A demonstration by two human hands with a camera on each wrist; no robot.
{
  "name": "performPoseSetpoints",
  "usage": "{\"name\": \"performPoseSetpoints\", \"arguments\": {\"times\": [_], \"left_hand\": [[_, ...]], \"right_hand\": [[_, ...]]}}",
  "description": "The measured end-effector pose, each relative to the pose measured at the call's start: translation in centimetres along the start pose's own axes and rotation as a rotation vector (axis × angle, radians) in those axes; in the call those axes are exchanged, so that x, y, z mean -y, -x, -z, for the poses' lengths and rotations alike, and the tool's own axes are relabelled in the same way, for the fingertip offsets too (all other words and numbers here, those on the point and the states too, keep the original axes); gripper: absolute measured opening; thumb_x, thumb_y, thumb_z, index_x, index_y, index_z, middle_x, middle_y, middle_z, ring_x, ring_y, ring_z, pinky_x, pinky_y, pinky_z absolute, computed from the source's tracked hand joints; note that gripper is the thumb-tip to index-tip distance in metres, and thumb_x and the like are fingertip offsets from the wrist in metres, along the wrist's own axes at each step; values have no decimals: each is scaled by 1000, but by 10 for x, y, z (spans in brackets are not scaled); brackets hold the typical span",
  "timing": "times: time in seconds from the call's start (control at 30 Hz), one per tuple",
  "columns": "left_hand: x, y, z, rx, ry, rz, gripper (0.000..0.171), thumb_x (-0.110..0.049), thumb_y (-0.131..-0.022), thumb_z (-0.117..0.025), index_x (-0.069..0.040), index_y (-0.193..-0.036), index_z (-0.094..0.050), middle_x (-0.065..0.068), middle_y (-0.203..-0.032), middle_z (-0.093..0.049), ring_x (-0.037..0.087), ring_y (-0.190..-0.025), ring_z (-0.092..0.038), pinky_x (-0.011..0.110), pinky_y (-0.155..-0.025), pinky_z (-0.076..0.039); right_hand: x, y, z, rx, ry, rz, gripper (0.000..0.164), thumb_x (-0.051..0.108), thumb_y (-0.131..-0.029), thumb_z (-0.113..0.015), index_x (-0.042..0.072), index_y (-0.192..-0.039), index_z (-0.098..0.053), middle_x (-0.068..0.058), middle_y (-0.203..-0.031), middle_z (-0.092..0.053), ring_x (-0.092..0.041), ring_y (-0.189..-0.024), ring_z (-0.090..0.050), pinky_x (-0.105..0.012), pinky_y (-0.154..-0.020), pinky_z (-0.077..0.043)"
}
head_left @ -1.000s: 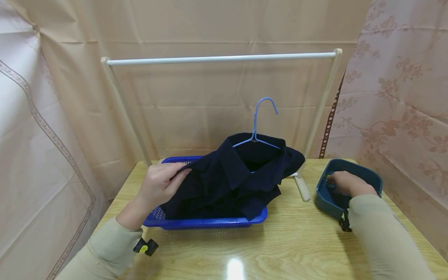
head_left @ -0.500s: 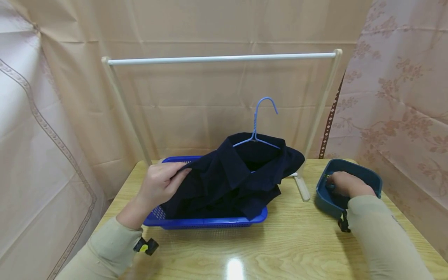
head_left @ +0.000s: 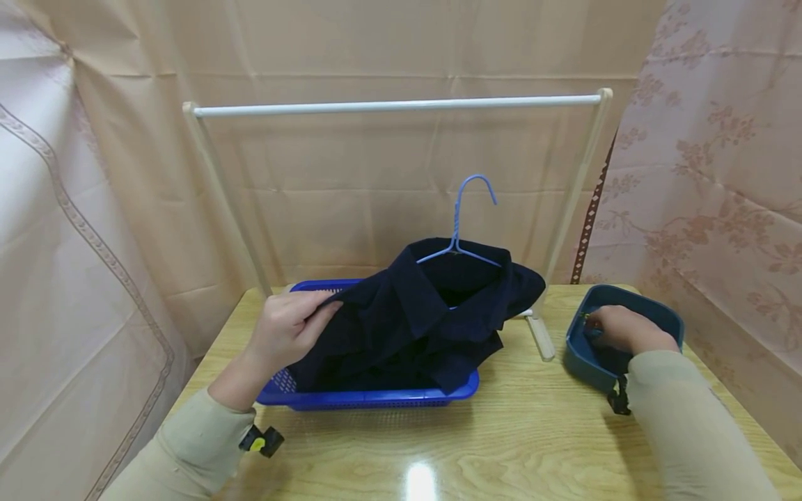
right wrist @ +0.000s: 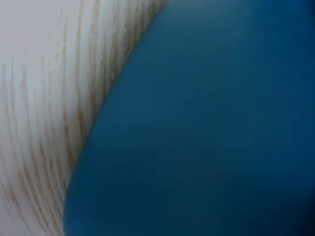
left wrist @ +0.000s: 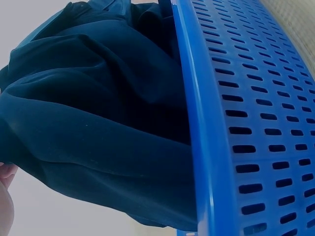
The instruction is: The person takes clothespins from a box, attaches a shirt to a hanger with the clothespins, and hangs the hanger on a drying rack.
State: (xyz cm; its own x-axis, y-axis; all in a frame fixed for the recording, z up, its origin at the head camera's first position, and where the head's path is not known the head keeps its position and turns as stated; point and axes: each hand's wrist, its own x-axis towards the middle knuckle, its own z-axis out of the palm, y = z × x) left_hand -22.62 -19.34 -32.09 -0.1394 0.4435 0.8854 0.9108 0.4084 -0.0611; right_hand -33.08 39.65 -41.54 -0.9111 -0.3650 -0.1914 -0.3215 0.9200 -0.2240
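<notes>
My left hand pinches the left shoulder of a dark navy collared shirt between thumb and fingers. A blue wire hanger sits inside the shirt's collar, hook pointing up. The shirt's lower part lies bunched in a blue perforated basket; the left wrist view shows its cloth spilling over the rim. My right hand reaches down into a dark teal bin, where small dark and yellowish bits show at its fingertips. I cannot tell whether it holds any.
Behind the basket stands a rack with a white crossbar and cream legs, its right foot on the wooden table. Beige and flowered curtains enclose the back and sides. The bin's wall fills most of the right wrist view.
My right hand shifts slightly within the bin. The left hand, shirt and hanger stay where they were.
</notes>
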Motion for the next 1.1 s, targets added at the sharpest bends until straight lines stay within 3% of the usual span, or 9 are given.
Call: {"name": "performPoseSetpoints", "arguments": {"times": [0.43,0.6,0.77,1.1], "left_hand": [[-2,-1,1,5,-2,0,33,-24,-105,-61,5,-97,-75,15,-88,-76,27,-70,-74,39,-63,-60],[-2,-1,1,1,-6,-2,33,-23,-105,-61,5,-97,-75,14,-87,-75,27,-70,-74,40,-62,-60],[-2,-1,0,-2,-6,1,33,-24,-105,-60,5,-97,-75,15,-87,-76,28,-70,-74,40,-62,-60],[-2,-2,1,10,-16,-15,32,-24,-105,-61,4,-99,-76,14,-90,-76,25,-72,-75,38,-64,-60]], "right_hand": [[1,10,12,-74,-20,-54,45,19,-92,-75,-13,-122,-62,-30,-113,-66,-49,-106,-63,-62,-86,-51],[-3,14,15,-72,-34,-56,38,20,-92,-74,-10,-114,-65,-20,-101,-68,-36,-90,-66,-56,-78,-55],[-7,15,17,-63,-46,-91,37,24,-92,-72,-8,-109,-64,-12,-91,-66,-24,-76,-61,-49,-68,-54],[-2,18,23,-137,-47,-128,46,23,-93,-71,-15,-117,-59,-23,-98,-66,-35,-87,-64,-56,-77,-53]]}}
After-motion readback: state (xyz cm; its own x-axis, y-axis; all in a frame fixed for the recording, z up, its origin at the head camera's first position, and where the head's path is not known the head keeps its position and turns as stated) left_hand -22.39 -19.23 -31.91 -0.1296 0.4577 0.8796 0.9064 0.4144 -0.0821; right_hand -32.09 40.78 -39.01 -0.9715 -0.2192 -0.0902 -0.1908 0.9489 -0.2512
